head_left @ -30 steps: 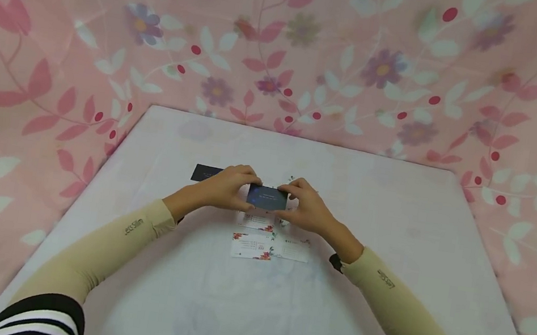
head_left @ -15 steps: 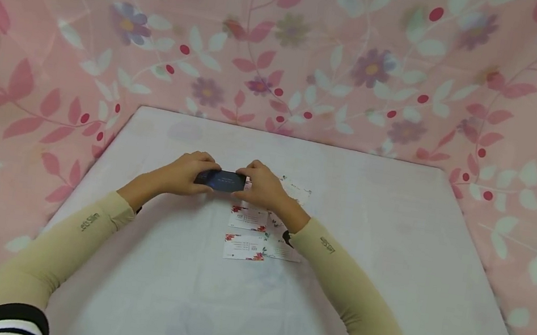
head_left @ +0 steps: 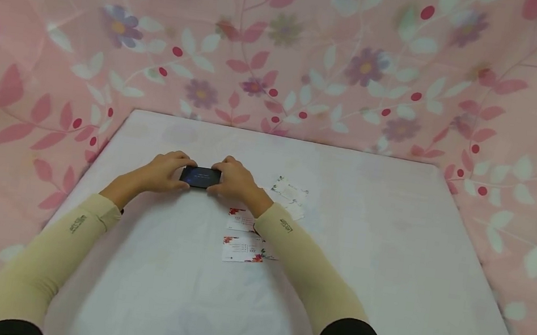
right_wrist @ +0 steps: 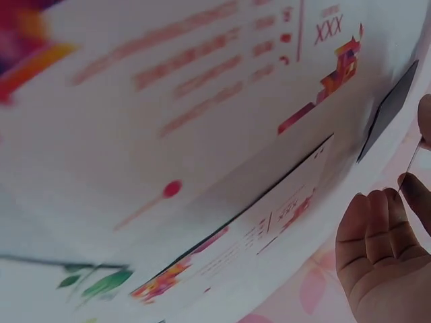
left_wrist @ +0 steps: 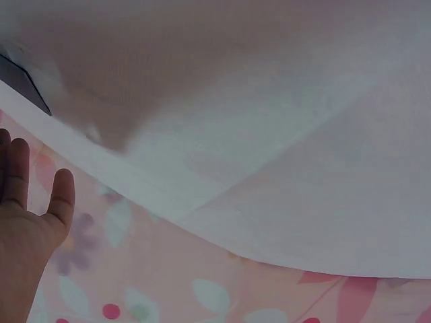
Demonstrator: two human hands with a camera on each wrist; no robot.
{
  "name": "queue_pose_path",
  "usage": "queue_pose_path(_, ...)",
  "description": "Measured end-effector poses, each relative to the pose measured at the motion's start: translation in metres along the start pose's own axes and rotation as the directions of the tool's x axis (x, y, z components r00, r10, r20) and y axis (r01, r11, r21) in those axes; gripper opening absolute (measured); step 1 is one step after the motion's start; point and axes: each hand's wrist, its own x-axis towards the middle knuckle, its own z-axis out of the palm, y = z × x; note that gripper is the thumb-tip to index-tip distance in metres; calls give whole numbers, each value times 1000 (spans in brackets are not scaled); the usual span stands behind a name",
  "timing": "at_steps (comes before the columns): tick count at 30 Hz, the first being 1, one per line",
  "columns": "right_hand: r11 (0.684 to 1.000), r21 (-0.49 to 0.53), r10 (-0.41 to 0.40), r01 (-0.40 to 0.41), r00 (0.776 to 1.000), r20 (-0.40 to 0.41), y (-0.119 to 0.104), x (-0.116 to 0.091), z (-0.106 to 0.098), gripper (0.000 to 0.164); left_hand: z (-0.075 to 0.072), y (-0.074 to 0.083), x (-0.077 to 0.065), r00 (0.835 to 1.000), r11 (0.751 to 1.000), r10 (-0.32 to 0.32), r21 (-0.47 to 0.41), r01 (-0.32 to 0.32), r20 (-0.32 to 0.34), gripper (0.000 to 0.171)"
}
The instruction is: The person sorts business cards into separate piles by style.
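A dark blue business card (head_left: 200, 177) is held by its two short ends between both hands, left of the table's middle. My left hand (head_left: 162, 171) pinches its left end, fingers at the far corner and thumb at the near one. My right hand (head_left: 235, 181) grips the opposite end the same way; the right wrist view shows the card's thin edge between thumb and finger. Another dark card (right_wrist: 389, 111) lies on the white cloth below, mostly hidden under the held one in the head view. The left wrist view catches a corner of this lower card (left_wrist: 23, 84).
White cards with red flowers (head_left: 242, 250) lie in a column right of the hands, partly under the right forearm. Beside them are white cards with green leaves (head_left: 291, 189). A white cloth covers the table (head_left: 393, 236), and a pink floral curtain (head_left: 315, 54) hangs behind.
Both hands have carried the dark card leftward from above the white cards to over the other dark card. The right forearm now covers part of the white cards.
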Motion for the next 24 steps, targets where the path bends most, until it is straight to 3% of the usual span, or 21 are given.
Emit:
queue_pose_path(5,999,-24,36,-36,999,-8,-9,11,7,63,-5,-10,-3,998,999,-54,-6,54,31,55)
queue_pose_path(10,996,1,86,-86,996,-16,-12,18,12,62,-7,-15,1,996,998,-63,19,62,64,54)
queue_pose_path(18,994,-1,110,-110,993,33,-15,16,23,60,4,-21,-2,990,996,-94,21,92,101,55)
queue_pose_path(24,992,25,126,-126,992,4,-11,13,23,58,2,-18,2,989,994,-111,17,110,100,55)
